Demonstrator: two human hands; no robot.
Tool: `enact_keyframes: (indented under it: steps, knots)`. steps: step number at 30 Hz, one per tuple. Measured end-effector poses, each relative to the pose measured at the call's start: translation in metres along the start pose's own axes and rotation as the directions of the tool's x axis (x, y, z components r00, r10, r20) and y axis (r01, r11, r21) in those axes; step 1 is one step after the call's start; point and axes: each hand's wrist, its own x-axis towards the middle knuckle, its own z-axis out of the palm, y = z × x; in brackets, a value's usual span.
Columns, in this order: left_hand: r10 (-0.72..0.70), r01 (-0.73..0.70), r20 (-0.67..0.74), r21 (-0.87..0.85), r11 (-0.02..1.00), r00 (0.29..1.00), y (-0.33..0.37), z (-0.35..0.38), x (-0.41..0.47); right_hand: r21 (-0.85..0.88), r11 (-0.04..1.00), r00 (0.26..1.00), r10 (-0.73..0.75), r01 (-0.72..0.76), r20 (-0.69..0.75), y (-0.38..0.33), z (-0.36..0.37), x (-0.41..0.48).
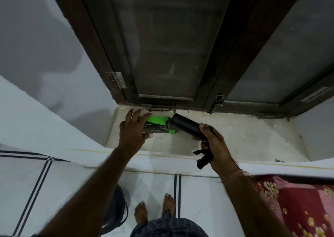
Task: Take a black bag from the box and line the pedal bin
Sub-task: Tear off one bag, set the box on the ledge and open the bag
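A green and black box of bags (159,125) lies on the pale window sill (235,139), close under the window frame. My left hand (133,130) rests on the box's left end, fingers spread over it. My right hand (215,144) grips a black roll of bags (186,127), whose far end points at the box's right opening. A loose black strip of the roll (203,158) hangs from under my palm. The dark round pedal bin (117,209) stands on the floor below my left forearm, mostly hidden by it.
A dark wooden window frame (126,74) with frosted panes rises behind the sill. White walls flank it. White floor tiles with dark lines lie below, with my bare feet (155,209) on them. A red floral cloth (298,209) sits at the lower right.
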Motion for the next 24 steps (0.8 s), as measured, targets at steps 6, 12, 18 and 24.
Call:
enact_keyframes:
  steps: [6,12,18,24]
  knots:
    - [-0.005,-0.007,-0.091,-0.137,0.991,0.996,-0.005,-0.006,-0.001,-0.147,0.989,1.000,-0.007,0.008,0.012,0.003,-0.014,0.009]
    - [0.081,-0.096,-0.123,-0.120,0.988,0.989,0.001,-0.023,-0.001,-0.289,0.951,0.992,-0.092,0.112,0.081,-0.008,-0.009,0.011]
    - [0.181,-0.195,-0.126,-0.102,0.976,0.975,0.000,-0.031,0.003,-0.237,0.971,0.999,0.001,0.012,0.055,-0.015,-0.004,0.024]
    - [0.150,-0.174,-0.124,-0.217,0.961,0.981,0.002,-0.027,-0.004,-0.150,0.988,0.995,-0.021,0.036,0.096,-0.006,0.007,0.014]
